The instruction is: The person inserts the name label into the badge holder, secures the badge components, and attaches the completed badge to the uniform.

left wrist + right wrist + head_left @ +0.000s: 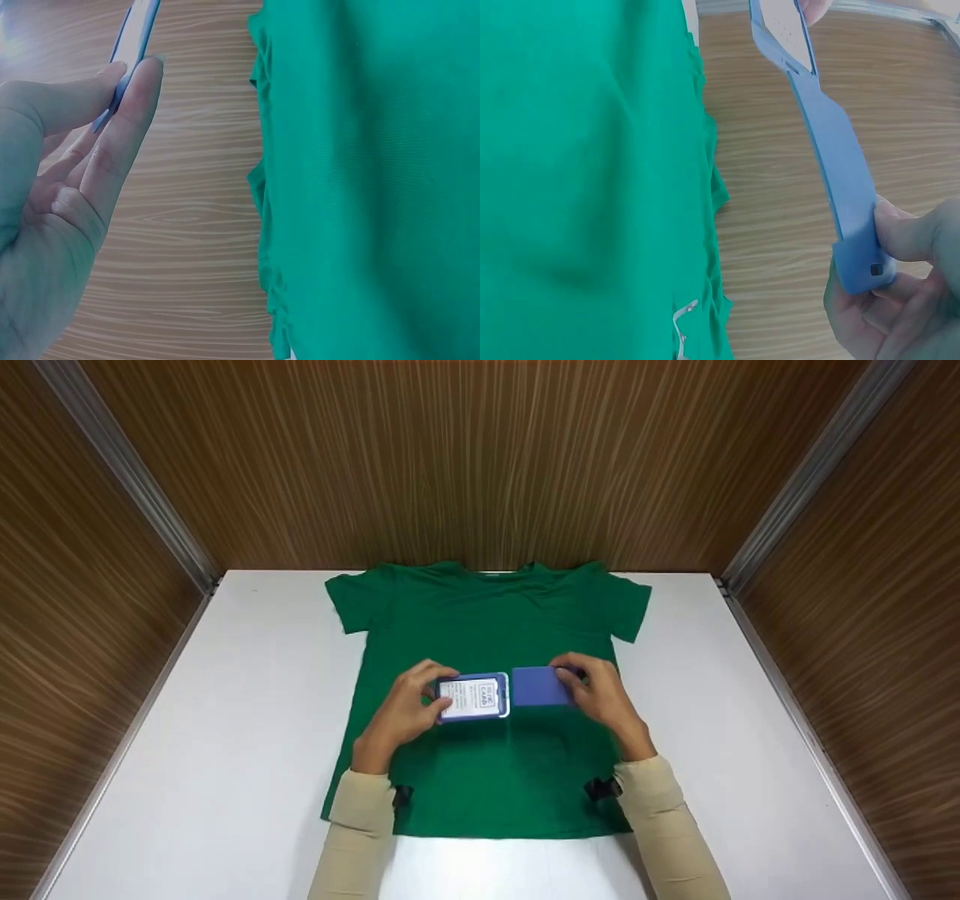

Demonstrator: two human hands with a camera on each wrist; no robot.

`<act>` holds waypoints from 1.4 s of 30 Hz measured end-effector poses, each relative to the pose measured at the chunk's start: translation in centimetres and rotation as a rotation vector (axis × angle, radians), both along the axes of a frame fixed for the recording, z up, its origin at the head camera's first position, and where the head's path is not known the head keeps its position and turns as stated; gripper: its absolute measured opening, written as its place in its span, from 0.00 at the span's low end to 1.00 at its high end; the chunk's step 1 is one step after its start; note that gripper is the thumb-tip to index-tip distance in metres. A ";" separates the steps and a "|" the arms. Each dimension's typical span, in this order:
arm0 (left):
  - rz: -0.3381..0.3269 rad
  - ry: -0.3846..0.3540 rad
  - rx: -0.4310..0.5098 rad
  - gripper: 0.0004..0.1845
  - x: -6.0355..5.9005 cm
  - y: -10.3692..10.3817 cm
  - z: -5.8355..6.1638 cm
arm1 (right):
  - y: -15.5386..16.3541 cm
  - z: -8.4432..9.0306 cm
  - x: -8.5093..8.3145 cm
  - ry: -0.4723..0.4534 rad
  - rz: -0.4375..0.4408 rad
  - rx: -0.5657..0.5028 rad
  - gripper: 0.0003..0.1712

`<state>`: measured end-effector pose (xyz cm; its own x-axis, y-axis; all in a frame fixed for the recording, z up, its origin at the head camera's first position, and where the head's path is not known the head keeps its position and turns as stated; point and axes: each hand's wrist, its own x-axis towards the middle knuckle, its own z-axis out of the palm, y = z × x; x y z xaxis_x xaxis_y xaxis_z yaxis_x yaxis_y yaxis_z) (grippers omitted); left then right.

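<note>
My left hand pinches an ID card holder between thumb and fingers. It has a blue frame and a clear edge, and a white insert printed with "CARD" faces up. Seen from the left wrist, the holder is nearly edge-on. A flat blue cover is pinched at its right end by my right hand. The right wrist view shows a small dark slot near the gripped end of this cover; its far end lines up with the holder's end. Both pieces are held over a green T-shirt.
The T-shirt lies spread flat on a white table, collar toward the back. Brown wood-grain panels enclose the back and both sides, with metal strips at the corners. Dark wrist cameras sit by the sleeves.
</note>
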<state>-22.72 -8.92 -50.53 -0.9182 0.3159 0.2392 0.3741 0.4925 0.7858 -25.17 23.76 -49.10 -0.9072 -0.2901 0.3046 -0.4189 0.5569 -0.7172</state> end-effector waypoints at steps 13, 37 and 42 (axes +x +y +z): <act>-0.008 0.020 -0.004 0.18 0.1 0.1 0.1 | -2.0 -0.7 0.4 0.033 0.070 -0.014 0.10; -0.024 0.047 0.013 0.18 0.0 0.1 0.0 | -2.2 -1.3 0.1 0.036 0.073 -0.028 0.09; -0.025 0.046 0.006 0.18 0.1 0.2 0.1 | -2.4 -1.5 0.2 0.026 0.064 -0.036 0.09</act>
<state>-22.66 -8.75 -50.43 -0.8980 0.3367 0.2832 0.4222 0.4783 0.7701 -24.98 21.38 -50.58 -0.8789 -0.3356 0.3390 -0.4715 0.5028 -0.7245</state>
